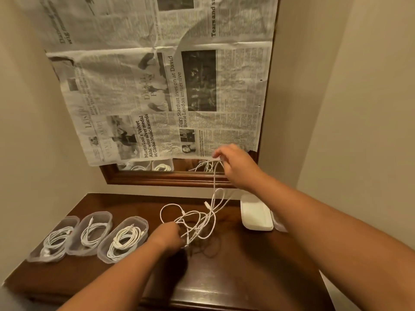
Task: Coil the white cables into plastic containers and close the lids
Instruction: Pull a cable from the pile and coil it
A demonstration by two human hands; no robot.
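On the left of the dark polished wooden table (235,277) three clear oblong plastic containers stand side by side, the leftmost tub (54,240), the middle tub (93,233) and the right tub (123,239), each already holding a coiled white cable and each with its lid off. Just right of them the left hand (171,235) is closed around the low end of a loose tangle of thin white cables (195,223) that rests partly on the tabletop. From there several strands rise to the right hand (233,162), held high in front of the newspaper-covered mirror (168,97), its fingers pinched on the upper ends. Further right, against the wall, lies a stack of white oblong plastic lids (256,215), with what may be another clear container edge just beside it. By my reckoning the job is about halfway: three coils packed, the tangle yet to be separated and coiled, and no lid closed.
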